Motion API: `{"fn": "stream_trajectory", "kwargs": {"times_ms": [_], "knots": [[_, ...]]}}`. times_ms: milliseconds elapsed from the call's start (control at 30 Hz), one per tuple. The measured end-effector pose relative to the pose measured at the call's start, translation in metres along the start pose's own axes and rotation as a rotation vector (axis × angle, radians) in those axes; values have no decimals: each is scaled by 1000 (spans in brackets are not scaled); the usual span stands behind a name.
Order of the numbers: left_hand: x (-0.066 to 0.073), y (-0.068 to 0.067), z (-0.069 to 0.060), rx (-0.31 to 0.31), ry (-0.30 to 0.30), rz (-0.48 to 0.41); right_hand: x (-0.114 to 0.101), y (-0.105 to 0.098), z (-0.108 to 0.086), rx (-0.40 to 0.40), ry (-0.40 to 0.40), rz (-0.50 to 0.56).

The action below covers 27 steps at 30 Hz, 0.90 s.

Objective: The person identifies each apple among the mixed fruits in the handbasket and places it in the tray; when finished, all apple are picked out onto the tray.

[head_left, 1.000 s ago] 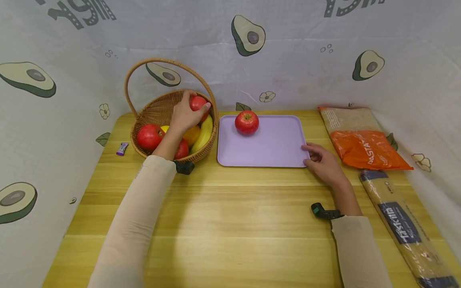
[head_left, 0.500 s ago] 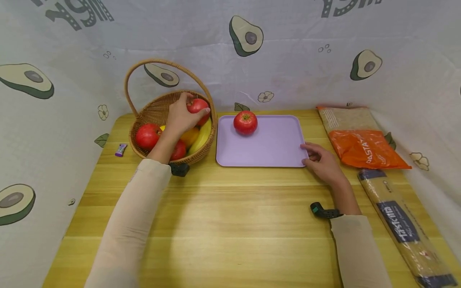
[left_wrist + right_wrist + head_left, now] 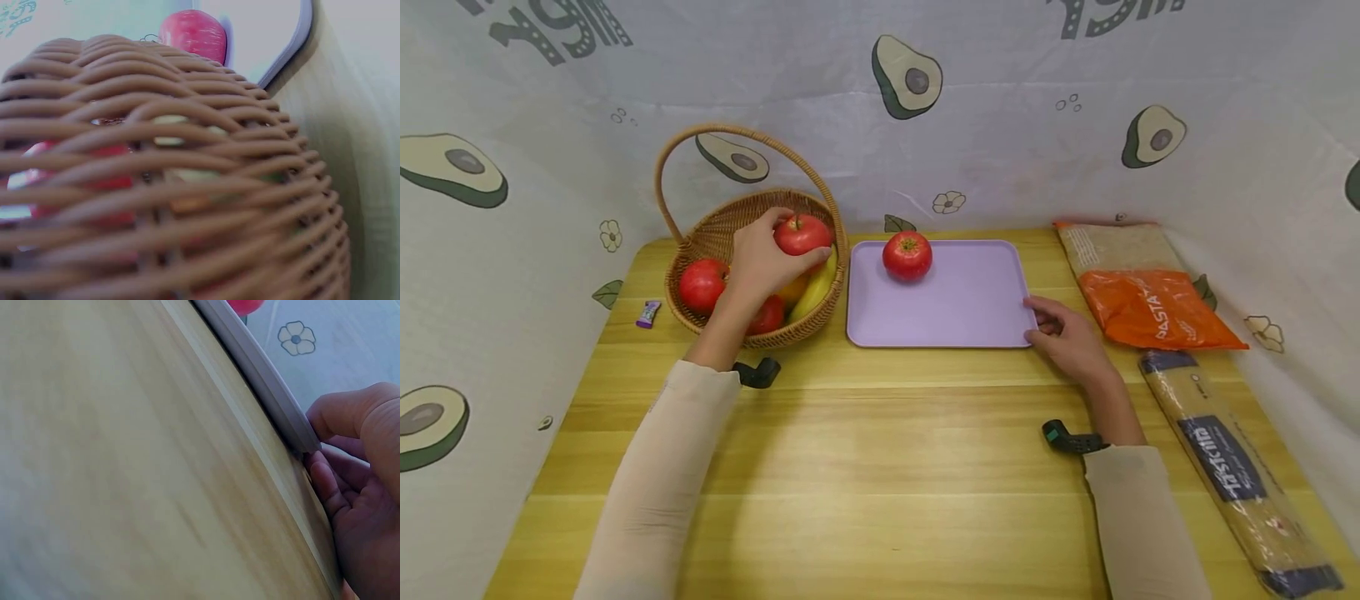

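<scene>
My left hand [image 3: 762, 260] grips a red apple [image 3: 802, 235] at the right inner side of the wicker basket [image 3: 730, 218], thumb on its near side. Below and around it in the basket lie a banana [image 3: 816, 287], an orange-coloured fruit [image 3: 793, 291] and more red fruit [image 3: 703, 285]. Woven basket wall [image 3: 187, 144] fills most of the left wrist view and hides that hand. At the lilac tray [image 3: 962, 308], my right hand [image 3: 1070, 342] pinches the right edge near the front corner, as the right wrist view shows. Another red apple [image 3: 907, 256] rests on the tray, toward the back left.
A small purple-wrapped sweet [image 3: 648, 314] lies left of the basket. On the right are an orange pasta bag [image 3: 1150, 292] and a long spaghetti pack [image 3: 1232, 467]. The basket's tall handle [image 3: 745, 130] arches over its opening. Avocado-print cloth [image 3: 1000, 125] hangs behind the table.
My left hand has drawn the apple slightly toward me and to the left, showing more of it. My right hand keeps its hold on the tray edge. The whole view has drifted a little.
</scene>
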<state>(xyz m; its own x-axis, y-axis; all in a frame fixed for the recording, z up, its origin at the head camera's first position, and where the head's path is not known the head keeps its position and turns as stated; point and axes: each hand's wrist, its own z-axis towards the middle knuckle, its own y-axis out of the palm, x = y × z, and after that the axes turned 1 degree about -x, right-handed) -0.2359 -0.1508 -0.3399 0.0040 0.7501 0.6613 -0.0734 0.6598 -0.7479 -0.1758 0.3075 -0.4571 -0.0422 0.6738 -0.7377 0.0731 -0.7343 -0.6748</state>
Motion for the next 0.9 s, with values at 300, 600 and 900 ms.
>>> {"fn": "stream_trajectory", "kwargs": {"times_ms": [300,600,900], "knots": [[-5,-6,-25,141,20,-93,0,-1,1,10,1,-15],[7,-3,-50,229,200,-233,1,2,0,12,12,-15],[37,34,-64,106,315,-304,1,3,0,13,30,-8]]}}
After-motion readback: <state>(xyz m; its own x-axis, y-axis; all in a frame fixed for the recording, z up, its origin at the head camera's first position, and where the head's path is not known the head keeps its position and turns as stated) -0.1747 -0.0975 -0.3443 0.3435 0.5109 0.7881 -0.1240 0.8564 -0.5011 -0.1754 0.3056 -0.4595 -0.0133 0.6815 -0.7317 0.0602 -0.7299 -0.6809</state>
